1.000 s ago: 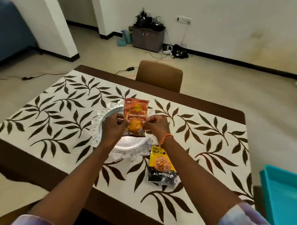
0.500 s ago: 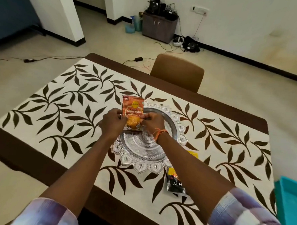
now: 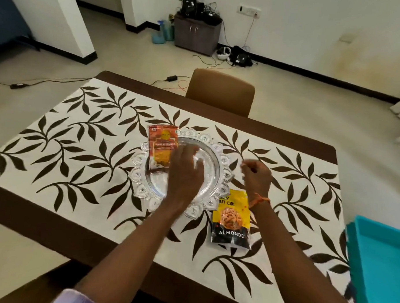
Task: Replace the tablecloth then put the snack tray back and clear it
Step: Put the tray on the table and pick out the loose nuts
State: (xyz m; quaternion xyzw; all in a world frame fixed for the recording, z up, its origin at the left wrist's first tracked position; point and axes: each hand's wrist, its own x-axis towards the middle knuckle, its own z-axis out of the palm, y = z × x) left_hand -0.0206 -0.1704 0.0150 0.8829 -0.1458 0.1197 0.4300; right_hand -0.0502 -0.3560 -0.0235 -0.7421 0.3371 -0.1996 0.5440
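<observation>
Head camera: the orange snack packet (image 3: 162, 147) lies on the silver tray (image 3: 219, 156), just left of the spread left hand (image 3: 185, 171); the right hand (image 3: 255, 175) is loosely curled, empty.

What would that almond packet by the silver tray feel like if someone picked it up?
The almond packet is probably soft and bendy: its shiny film looks creased, and it lies flat on the tablecloth. It is likely light, being a small pouch. The glossy surface might be a little slippery, though it should not roll.
</observation>
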